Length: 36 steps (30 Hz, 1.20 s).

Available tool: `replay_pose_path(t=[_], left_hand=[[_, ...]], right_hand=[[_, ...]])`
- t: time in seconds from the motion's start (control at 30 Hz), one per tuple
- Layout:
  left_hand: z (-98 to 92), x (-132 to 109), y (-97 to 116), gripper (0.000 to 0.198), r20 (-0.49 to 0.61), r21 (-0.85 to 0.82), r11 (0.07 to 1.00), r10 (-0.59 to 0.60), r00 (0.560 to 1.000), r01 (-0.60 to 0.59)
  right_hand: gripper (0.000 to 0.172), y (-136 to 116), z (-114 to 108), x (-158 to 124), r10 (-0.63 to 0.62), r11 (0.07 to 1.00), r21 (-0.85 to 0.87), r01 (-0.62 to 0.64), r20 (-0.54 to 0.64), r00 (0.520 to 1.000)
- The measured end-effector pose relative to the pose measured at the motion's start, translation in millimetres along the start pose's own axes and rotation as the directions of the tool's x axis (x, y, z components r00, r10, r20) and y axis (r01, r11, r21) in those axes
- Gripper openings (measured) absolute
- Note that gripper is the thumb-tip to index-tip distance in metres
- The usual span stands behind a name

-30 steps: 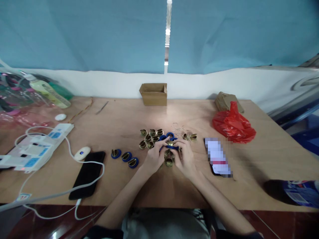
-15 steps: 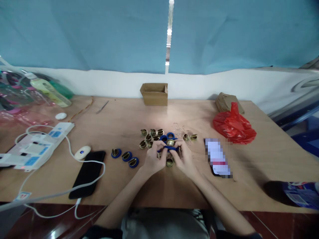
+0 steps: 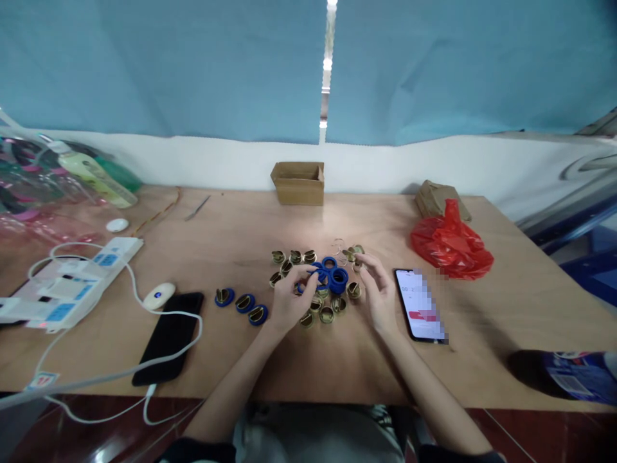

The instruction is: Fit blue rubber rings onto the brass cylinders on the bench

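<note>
My left hand [image 3: 292, 302] is pinched on a blue ring [image 3: 313, 271], partly hidden by the fingertips. To its right, my right hand [image 3: 379, 297] has thumb and index finger closing around a small brass drain plug-like piece [image 3: 357, 265], partly covered by them. Between the hands lie more blue rings [image 3: 339, 278], some stacked or overlapping. Several loose brass pieces with a raised bar on top [image 3: 326, 314] surround the rings. Left of my left hand, a row of three brass pieces sits in blue rings [image 3: 245, 302].
A cardboard box [image 3: 299, 186] stands at the back. On the right are a phone with a lit screen [image 3: 417, 305], a red plastic bag [image 3: 450, 244] and a dark bottle [image 3: 563, 374]. A black phone [image 3: 168, 337], white cables and a power strip [image 3: 103, 270] occupy the left.
Both hands were together around a brass piece and blue ring; now they are apart. My right hand has moved right, to the loose brass pieces, and those there have shifted.
</note>
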<state>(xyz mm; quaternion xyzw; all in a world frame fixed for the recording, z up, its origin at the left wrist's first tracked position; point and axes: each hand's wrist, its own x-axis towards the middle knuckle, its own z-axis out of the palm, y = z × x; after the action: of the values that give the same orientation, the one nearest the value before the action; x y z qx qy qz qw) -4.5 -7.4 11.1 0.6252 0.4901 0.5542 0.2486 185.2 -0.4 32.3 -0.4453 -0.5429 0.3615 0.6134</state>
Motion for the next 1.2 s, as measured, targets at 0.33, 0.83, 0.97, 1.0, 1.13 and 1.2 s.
replay_pose_path(t=[0.33,0.83,0.97,1.0,1.13,1.2], left_hand=[[-21.8,23.7,-17.3,0.012,-0.106,0.168,0.983,-0.056,0.993,0.074],[18.9,91.2,0.6,0.017,0.341,0.509,0.852,-0.07,0.937,-0.122],[39.4,111.8,-8.3,0.013,0.464,0.537,0.833,-0.159,0.872,-0.133],[42.7,112.9,-11.6,0.013,0.482,0.543,0.829,-0.175,0.859,-0.135],[47.2,110.3,-19.0,0.013,0.515,0.563,0.814,-0.213,0.83,-0.14],[45.1,108.2,-15.6,0.015,0.513,0.554,0.82,-0.198,0.836,-0.146]], right_hand=[[0.023,2.2,2.7,-0.9,-0.056,0.996,-0.073,0.055,-0.009,0.998],[0.025,12.5,2.3,2.5,-0.049,0.992,-0.118,0.044,-0.041,0.998],[0.026,14.8,1.9,3.7,-0.063,0.99,-0.128,0.055,-0.06,0.996],[0.026,15.6,1.6,4.3,-0.064,0.989,-0.137,0.054,-0.068,0.996],[0.031,17.2,0.0,6.5,-0.064,0.978,-0.201,0.052,-0.054,0.997],[0.033,16.6,0.0,6.4,-0.083,0.967,-0.242,0.077,-0.016,0.996]])
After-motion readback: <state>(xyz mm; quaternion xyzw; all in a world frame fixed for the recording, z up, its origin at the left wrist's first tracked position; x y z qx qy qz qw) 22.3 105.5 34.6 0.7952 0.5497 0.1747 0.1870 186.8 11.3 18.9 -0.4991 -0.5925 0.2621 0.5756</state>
